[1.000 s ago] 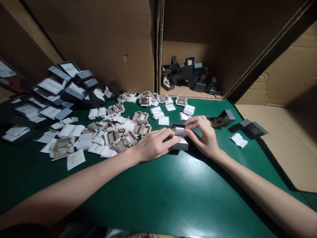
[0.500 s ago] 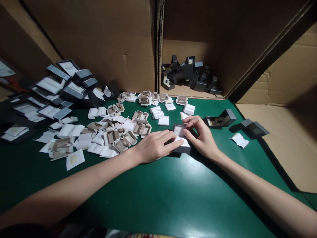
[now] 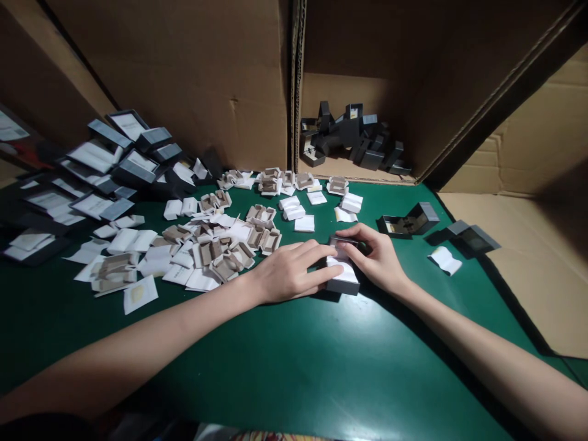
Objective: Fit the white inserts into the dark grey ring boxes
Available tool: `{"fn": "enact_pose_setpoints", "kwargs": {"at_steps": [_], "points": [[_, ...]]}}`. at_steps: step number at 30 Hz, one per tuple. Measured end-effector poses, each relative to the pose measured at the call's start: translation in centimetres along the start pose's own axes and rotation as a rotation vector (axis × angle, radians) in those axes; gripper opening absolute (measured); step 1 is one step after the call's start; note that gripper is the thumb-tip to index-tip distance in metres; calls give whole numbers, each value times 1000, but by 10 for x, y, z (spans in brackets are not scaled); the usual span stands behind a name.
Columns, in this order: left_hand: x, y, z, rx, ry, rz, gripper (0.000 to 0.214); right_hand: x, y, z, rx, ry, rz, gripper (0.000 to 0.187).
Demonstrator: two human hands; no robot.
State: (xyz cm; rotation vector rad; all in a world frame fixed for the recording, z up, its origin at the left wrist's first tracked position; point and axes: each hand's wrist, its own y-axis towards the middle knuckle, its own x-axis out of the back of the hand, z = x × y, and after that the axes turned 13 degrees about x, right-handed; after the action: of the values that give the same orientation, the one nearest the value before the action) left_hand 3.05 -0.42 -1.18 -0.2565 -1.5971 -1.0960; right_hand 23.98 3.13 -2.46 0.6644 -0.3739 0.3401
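A small black hinged box point(image 3: 344, 286) sits on the green table with its lid raised at the far side. White folded card lies inside its lower half. My left hand point(image 3: 296, 269) closes on the box from the left, its fingertips pressing on the white card. From the right, my right hand point(image 3: 372, 254) holds the lid's far edge between thumb and fingers. Beyond my hands lie folded white card inserts point(image 3: 351, 203). An open black box point(image 3: 416, 219) stands to the right of my right hand. The box's inside is partly hidden by my fingers.
Brown-and-white card inserts point(image 3: 211, 257) are heaped at the left, before a pile of black boxes point(image 3: 133, 165). More black boxes point(image 3: 367, 144) lie inside a cardboard carton point(image 3: 248, 79) at the back. Another open box point(image 3: 473, 237) and a white insert point(image 3: 444, 261) rest at the right.
The black box has shifted slightly right and nearer to me. Its lid is tilted further back, and my right hand has come down a little with it.
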Motion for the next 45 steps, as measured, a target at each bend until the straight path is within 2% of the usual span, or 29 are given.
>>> {"fn": "enact_pose_setpoints", "kwargs": {"at_steps": [3, 8, 10, 15, 19, 21, 24, 26, 29, 32, 37, 40, 43, 45], "points": [[1, 0, 0, 14, 27, 54, 26, 1, -1, 1, -13, 8, -3, 7], [4, 1, -5, 25, 57, 116, 29, 5, -2, -1, 42, 75, 163, 20], [5, 1, -7, 39, 65, 138, 32, 6, -2, -3, 63, 111, 192, 22], [5, 1, -8, 63, 50, 175, 35, 4, -3, -3, 57, 127, 177, 19], [4, -2, -5, 65, -146, 95, 47, 1, -5, 1, 149, 49, 130, 19], [3, -4, -6, 119, -323, -21, 50, -1, -7, 3, 236, -20, 105, 23], [1, -7, -10, 296, -480, -184, 38, -7, -10, 7, 398, -77, 81, 27], [0, -8, -12, 379, -496, -177, 36, -11, -12, 9, 469, -60, 69, 28], [0, -9, -14, 444, -519, -33, 41, -14, -15, 13, 496, -28, 83, 30], [1, -8, -13, 502, -531, 36, 39, -13, -17, 15, 415, 112, 70, 30], [13, -6, 3, 409, -487, -132, 24, -11, -18, 4, -72, 509, -166, 13], [41, 2, 30, 463, -257, -190, 23, -11, -16, -4, -231, 625, -201, 17], [84, 9, 71, 474, 8, -264, 22, -10, -15, -7, -289, 599, -215, 17], [111, 6, 103, 623, 132, -346, 24, -9, -15, -9, -296, 560, -208, 18]]}}
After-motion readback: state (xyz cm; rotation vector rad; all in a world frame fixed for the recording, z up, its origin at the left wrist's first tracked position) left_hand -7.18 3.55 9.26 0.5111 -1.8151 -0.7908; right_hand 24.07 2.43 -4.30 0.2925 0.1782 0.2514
